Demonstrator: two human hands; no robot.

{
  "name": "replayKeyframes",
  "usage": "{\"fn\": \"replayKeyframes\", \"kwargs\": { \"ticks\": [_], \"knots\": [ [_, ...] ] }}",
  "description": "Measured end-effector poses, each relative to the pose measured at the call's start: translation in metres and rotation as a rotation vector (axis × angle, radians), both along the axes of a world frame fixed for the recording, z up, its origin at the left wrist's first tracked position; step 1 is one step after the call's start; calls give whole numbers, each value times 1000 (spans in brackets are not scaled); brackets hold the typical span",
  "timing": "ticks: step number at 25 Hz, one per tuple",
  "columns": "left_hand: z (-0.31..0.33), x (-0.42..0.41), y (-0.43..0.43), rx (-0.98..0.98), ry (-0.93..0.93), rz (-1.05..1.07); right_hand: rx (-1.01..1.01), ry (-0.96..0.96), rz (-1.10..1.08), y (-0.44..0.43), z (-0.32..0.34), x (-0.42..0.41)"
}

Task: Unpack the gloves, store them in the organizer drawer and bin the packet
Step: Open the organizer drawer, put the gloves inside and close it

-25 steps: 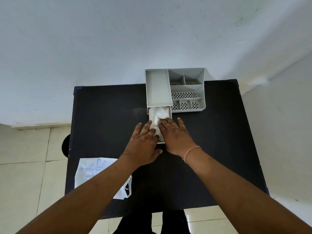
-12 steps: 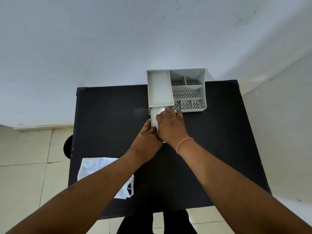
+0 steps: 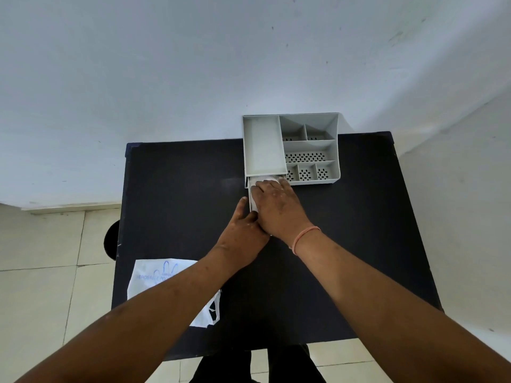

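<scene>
A grey organizer [image 3: 262, 145] stands at the back of the black table [image 3: 179, 189]. Its drawer [image 3: 252, 201] is pulled out toward me from under the left compartment. White gloves [image 3: 266, 178] lie inside it, mostly hidden. My right hand [image 3: 276, 207] lies flat over the drawer, pressing down on the gloves. My left hand [image 3: 240, 233] grips the drawer's near end, thumb stretched along its left wall. The white packet [image 3: 154, 277] with blue print lies flat at the table's front left, overhanging the edge, partly under my left forearm.
The organizer's right side has several small perforated compartments [image 3: 305, 157]. A white wall runs behind the table. A dark round object [image 3: 112, 240] sits on the tiled floor left of the table. My legs show below the front edge.
My right hand slid forward over the drawer and now covers most of the gloves. My left hand moved up to the drawer's near end. The drawer looks pushed in a little.
</scene>
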State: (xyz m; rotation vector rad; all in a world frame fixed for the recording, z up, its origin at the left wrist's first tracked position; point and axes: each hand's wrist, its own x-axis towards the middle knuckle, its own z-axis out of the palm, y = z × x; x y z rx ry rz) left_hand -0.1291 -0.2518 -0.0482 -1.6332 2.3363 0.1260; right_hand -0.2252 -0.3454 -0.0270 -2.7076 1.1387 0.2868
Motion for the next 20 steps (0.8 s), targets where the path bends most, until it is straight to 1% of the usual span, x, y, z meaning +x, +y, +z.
{"fn": "replayKeyframes", "kwargs": {
  "ticks": [2,4,6,7,8,10,11,12,13,15,17,18,20],
  "knots": [
    [1,-1,0,33,-12,15,-9,-12,13,-1,-5,2],
    [1,-1,1,39,-14,28,37,73,-12,-7,-9,0],
    [1,-1,1,51,8,44,90,175,24,-16,-9,-2],
    [1,-1,1,50,28,60,120,182,44,-18,-7,-2],
    [2,0,1,42,57,77,158,132,37,-18,-3,-3],
    [4,2,-3,5,142,113,232,-111,-107,-16,3,-13],
    [5,5,-4,-13,182,127,220,-248,-203,-12,5,-22],
    [6,9,-7,-29,212,136,173,-341,-273,-7,6,-34],
    [5,13,-9,-49,233,141,114,-342,-299,-1,6,-46],
    [2,20,-14,-84,258,126,51,-181,-254,9,6,-65],
    [-3,23,-17,-115,262,94,52,-21,-157,11,2,-74],
    [-5,24,-18,-132,255,83,29,11,-121,9,0,-77],
    [-8,26,-19,-180,227,79,-67,-13,-61,6,-5,-79]
  ]
}}
